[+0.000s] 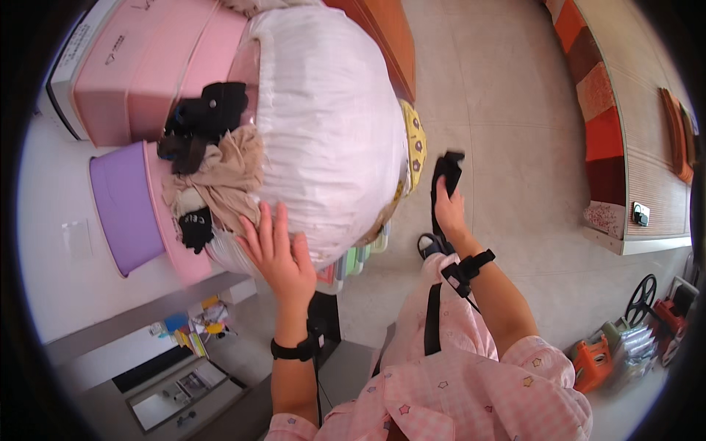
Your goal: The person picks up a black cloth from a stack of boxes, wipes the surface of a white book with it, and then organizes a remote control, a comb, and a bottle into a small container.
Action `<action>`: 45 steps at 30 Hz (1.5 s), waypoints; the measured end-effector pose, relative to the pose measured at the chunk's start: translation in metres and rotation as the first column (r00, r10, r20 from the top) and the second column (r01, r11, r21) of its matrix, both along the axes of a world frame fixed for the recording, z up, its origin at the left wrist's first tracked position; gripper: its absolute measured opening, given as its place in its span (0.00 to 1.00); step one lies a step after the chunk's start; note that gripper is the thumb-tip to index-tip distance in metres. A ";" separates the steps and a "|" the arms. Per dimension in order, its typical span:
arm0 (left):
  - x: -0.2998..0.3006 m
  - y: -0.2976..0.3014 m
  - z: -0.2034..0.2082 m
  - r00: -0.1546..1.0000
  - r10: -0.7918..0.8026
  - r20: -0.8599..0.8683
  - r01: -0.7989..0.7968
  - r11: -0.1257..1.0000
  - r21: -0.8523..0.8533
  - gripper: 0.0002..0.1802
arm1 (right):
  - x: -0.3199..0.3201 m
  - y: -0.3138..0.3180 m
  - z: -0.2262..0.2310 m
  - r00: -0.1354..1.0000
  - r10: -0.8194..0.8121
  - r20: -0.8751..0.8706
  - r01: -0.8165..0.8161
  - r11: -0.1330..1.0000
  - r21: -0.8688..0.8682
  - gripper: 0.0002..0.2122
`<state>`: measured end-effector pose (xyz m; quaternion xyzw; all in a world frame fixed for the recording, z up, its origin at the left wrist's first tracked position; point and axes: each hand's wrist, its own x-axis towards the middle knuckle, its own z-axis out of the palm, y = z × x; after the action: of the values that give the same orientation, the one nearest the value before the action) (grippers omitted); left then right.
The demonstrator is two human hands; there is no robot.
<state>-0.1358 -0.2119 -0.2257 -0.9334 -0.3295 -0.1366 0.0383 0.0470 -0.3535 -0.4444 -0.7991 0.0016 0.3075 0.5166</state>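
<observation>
With fingers spread, my left hand rests at the side of a large white cloth-covered bundle, fingertips at the edge of crumpled beige fabric. Beside that fabric lies a small black sock-like piece, and above it a bunched black garment. These clothes sit over a pink container and against the bundle. Away to the right, my right hand is closed around a long, narrow black piece of fabric, held over the floor. Its exact kind is unclear.
A purple bin stands left of the clothes, below pink storage boxes. An orange-brown wooden panel rises behind the bundle. Right, across the floor, is a low platform with a patchwork side; orange equipment sits nearby.
</observation>
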 end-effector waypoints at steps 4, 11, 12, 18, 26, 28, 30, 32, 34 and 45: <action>-0.009 0.000 0.005 0.986 0.027 0.166 -0.008 0.994 -0.112 0.25 | -0.008 0.060 0.142 0.776 -0.013 0.631 -0.287 0.883 0.372 0.28; -0.004 0.003 0.020 0.924 0.100 0.370 0.062 0.913 -0.402 0.27 | -0.031 0.074 0.102 0.647 0.191 0.738 -0.492 0.844 0.213 0.38; -0.001 0.003 0.021 0.934 0.077 0.348 0.077 0.909 -0.409 0.27 | -0.032 0.062 0.068 0.671 0.167 0.723 -0.431 0.881 0.197 0.38; -0.008 0.017 0.019 0.928 0.028 0.373 0.162 0.869 -0.468 0.28 | -0.029 -0.005 -0.011 0.993 -0.045 0.111 0.027 0.988 0.155 0.12; -0.023 0.007 0.001 0.513 0.532 0.673 0.511 0.440 -0.738 0.38 | -0.090 0.071 0.194 0.523 0.244 0.817 -0.642 0.743 0.189 0.38; -0.021 0.009 -0.001 0.566 0.354 0.744 0.541 0.522 -0.660 0.38 | -0.111 0.071 0.157 0.441 0.315 0.840 -0.594 0.804 0.011 0.43; -0.032 0.019 0.000 0.638 0.069 0.767 0.548 0.659 -0.515 0.36 | -0.125 0.062 0.131 0.496 0.248 0.832 -0.504 0.863 0.043 0.43; -0.036 0.025 0.003 0.648 -0.024 0.761 0.616 0.603 -0.506 0.34 | -0.124 0.037 0.094 0.515 0.204 0.833 -0.373 0.928 0.004 0.37; -0.035 0.020 0.010 0.584 0.004 0.812 0.675 0.553 -0.488 0.30 | -0.130 -0.003 0.039 0.790 0.231 0.568 -0.240 0.969 -0.061 0.29; -0.121 0.066 0.024 0.781 -0.219 0.585 0.443 0.854 -0.272 0.26 | -0.198 0.075 0.191 0.428 0.064 0.902 -0.369 0.923 0.110 0.38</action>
<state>-0.2570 -0.1464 -0.2021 -0.8893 -0.1744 -0.3260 -0.2692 -0.1513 -0.2789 -0.2532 -0.7487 -0.4157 -0.0915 0.5082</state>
